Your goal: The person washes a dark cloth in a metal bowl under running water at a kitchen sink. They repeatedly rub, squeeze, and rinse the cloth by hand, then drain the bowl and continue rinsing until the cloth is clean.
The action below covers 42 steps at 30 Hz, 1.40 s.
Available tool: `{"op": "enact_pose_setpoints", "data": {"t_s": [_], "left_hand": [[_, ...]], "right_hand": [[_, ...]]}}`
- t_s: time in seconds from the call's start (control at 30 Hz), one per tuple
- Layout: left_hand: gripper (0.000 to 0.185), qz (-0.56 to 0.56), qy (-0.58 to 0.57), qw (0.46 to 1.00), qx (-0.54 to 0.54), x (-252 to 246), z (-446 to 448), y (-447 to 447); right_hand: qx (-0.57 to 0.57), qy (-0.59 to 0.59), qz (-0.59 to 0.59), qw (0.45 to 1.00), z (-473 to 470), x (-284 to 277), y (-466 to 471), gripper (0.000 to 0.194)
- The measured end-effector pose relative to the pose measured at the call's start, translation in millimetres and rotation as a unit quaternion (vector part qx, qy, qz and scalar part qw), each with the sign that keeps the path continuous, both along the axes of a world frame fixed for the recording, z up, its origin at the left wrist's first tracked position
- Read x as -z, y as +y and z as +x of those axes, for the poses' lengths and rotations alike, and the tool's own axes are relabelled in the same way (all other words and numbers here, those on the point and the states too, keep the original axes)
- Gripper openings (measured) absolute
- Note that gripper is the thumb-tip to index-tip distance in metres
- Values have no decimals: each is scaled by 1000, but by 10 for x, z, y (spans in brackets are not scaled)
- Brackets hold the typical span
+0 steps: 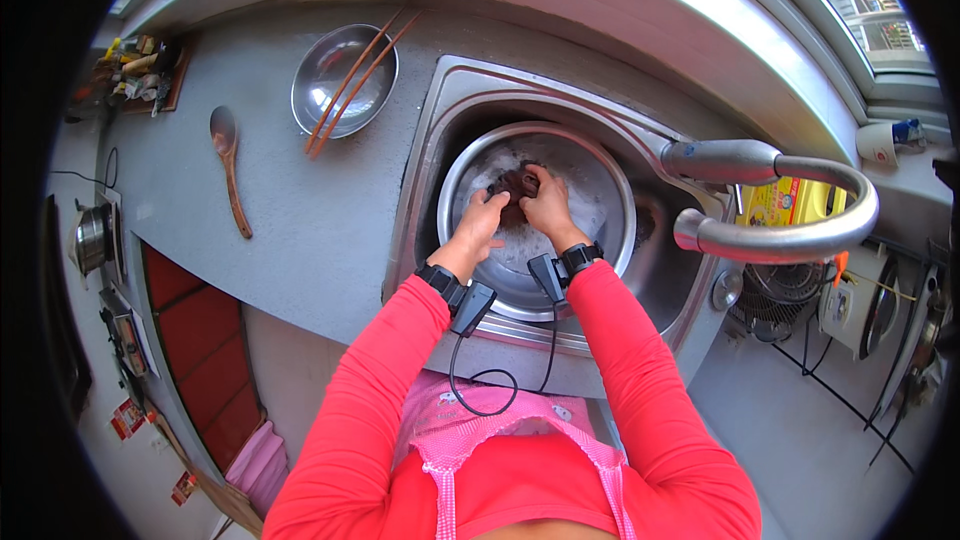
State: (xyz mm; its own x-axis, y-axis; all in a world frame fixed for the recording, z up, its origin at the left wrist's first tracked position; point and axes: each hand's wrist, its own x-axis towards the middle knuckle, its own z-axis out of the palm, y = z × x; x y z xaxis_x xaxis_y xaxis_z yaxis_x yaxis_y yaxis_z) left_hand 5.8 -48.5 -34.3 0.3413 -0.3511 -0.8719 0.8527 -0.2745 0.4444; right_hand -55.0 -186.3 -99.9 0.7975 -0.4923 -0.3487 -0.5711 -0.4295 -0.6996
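Observation:
A wide stainless steel basin (615, 187) sits in the metal sink (660, 292), holding water with whitish foam or glare on it. In the middle of the basin, both hands are on a dark brown, wet, soft-looking clump (513, 184), whose exact kind I cannot tell. My left hand (477, 226) pinches its near left side with thumb and fingertips. From the right, my right hand (549, 202) grips the clump with curled fingers. Parts of the clump are hidden by the fingers.
The curved faucet (795, 240) arches over the sink's right side. Left on the counter (315, 240) are a metal bowl (330, 75) with wooden chopsticks (358, 82) across it and a wooden spoon (229, 169). Cables hang from both wrist devices. A yellow container (814, 202) stands behind the faucet.

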Motion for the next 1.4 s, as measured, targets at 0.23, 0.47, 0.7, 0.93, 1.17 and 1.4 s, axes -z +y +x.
{"op": "enact_pose_setpoints", "data": {"t_s": [0.23, 0.47, 0.7, 0.93, 1.17, 1.4], "left_hand": [[65, 76, -294, 950, 79, -78, -41, -58], [27, 7, -549, 784, 290, -599, -285, -257], [20, -1, -528, 741, 415, -951, -367, -472], [23, -47, -472, 776, 416, -920, -390, -371], [22, -36, -411, 785, 462, -665, -321, -384], [26, -50, -392, 806, 440, -778, -271, -392]], "right_hand": [[-143, 6, -185, 972, -68, -401, 53, 43], [-284, 97, -286, 910, -85, -388, 103, 31], [-397, 139, -369, 829, -65, -428, 111, 31], [-314, 129, -302, 891, -30, -317, 28, 35], [-7, 29, -9, 1000, -101, -206, 178, 57], [99, 38, 134, 985, -50, -271, 217, 61]]}}
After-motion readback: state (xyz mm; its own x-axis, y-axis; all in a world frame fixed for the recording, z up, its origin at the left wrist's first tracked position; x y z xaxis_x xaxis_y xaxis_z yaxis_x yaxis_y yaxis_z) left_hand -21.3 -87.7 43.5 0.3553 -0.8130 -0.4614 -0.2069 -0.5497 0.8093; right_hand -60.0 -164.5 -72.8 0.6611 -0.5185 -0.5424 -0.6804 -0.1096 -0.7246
